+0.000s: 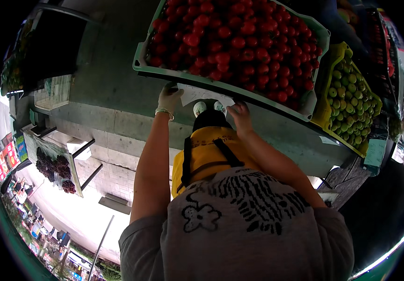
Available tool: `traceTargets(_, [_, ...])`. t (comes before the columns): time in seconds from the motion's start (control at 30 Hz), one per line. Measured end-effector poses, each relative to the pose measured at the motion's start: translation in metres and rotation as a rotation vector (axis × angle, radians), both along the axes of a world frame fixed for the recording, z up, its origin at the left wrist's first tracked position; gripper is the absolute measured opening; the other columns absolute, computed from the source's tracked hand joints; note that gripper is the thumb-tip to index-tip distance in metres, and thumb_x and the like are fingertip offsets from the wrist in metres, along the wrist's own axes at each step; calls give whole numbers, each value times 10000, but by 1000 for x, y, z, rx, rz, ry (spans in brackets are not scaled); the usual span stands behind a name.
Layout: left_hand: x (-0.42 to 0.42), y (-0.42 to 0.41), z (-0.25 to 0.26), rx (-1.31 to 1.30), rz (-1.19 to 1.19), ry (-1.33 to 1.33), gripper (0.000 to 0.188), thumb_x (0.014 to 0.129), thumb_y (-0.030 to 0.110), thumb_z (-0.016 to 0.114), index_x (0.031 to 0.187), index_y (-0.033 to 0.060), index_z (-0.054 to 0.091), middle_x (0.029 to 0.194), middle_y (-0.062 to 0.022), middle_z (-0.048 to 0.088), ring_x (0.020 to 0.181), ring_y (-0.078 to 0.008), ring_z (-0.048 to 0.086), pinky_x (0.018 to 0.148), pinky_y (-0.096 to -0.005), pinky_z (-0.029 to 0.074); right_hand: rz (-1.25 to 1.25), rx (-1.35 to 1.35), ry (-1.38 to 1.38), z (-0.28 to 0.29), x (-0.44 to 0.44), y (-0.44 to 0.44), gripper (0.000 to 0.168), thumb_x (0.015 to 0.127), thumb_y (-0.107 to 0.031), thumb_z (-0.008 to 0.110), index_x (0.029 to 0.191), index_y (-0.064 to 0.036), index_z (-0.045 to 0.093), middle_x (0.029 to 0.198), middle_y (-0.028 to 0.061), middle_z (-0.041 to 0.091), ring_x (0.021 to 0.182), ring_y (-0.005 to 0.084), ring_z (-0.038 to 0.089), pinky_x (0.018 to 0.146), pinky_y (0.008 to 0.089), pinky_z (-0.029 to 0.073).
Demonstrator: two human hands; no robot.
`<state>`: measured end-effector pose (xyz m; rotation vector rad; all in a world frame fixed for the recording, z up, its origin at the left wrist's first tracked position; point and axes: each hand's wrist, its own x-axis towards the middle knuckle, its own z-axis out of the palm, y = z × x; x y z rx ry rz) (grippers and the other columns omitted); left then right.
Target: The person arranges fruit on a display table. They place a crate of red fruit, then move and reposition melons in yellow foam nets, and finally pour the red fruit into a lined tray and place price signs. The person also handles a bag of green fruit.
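Note:
A white paper sheet (202,95) with handwriting hangs just below the front edge of a pale green plastic crate (188,74) heaped with cherry tomatoes (239,43). At the sheet's left end is my left hand (169,98), in a pale glove, with its fingertips at the paper and partly hidden under the crate's edge. My right hand (240,115), bare, has its thumb and fingers at the sheet's right corner, close beneath the crate. My shoes show below the paper.
Right of the tomatoes stands a yellow crate (363,149) of small green fruit (351,98), with a written card (375,151) near its corner. A white plastic basket (52,93) is at the left. Dark grapes (52,167) lie on a stand at the lower left.

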<state>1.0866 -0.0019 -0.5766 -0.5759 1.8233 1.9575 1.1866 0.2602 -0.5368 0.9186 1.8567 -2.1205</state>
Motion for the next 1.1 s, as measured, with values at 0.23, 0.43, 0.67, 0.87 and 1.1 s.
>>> traceTargets(0.23, [-9, -11, 2, -88, -243, -69, 452, 747, 182, 725, 1119, -29, 576, 992, -87, 632, 860, -157, 582, 794, -290, 463, -20, -97, -124, -10, -8, -9, 297, 788, -217, 717, 1005, -42, 614, 925, 17, 616, 826, 138, 561, 755, 313, 435])
traceTargets(0.43, [-16, 0, 58, -99, -172, -268, 463, 786, 229, 702, 1118, -63, 564, 1003, -118, 633, 853, -170, 606, 761, -285, 491, -48, -116, -174, 5, -10, -6, 339, 796, -304, 718, 986, -35, 636, 892, 6, 611, 822, 135, 560, 714, 309, 428])
traceTargets(0.67, [-15, -5, 60, -245, -272, -222, 554, 778, 301, 683, 1167, -73, 555, 1053, -163, 632, 913, -210, 612, 792, -303, 485, 73, -26, -278, 48, -23, -10, 337, 810, -278, 696, 996, -6, 628, 900, 37, 603, 780, 142, 534, 703, 328, 415])
traceTargets(0.87, [-13, -11, 76, -383, -356, -171, 510, 779, 300, 675, 1095, -90, 586, 964, -143, 650, 810, -188, 626, 719, -295, 503, 91, -39, -348, 71, -8, -20, 319, 816, -224, 685, 965, 49, 618, 898, 68, 612, 784, 150, 550, 675, 318, 428])
traceTargets(1.1, [25, -35, 132, -280, -243, -299, 395, 795, 270, 688, 1030, -42, 632, 873, -99, 662, 735, -152, 621, 666, -276, 504, 207, -152, -248, 95, 6, -20, 260, 836, -191, 666, 933, 48, 630, 856, 78, 646, 731, 133, 575, 665, 274, 440])
